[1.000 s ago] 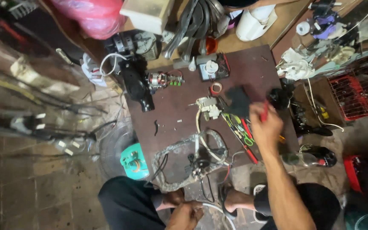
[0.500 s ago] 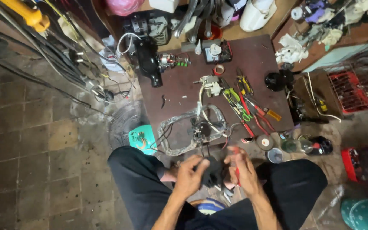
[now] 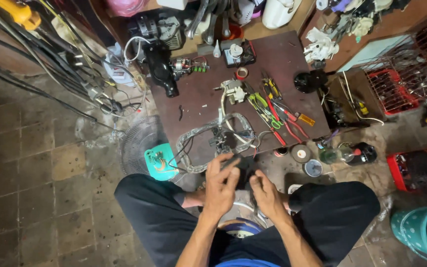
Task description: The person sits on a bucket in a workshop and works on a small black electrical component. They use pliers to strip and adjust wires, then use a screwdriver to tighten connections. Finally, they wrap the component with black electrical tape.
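Grimy floor tiles surround a low brown work board crowded with repair clutter. Both hands meet over the person's lap: the left hand curls its fingers over a small black part, and the right hand pinches it from the opposite side, seemingly to steady it. Just beyond the fingertips lies a clear plastic bag with wiring, kept within reach. Farther out sit coloured pliers and screwdrivers, then a black motor housing.
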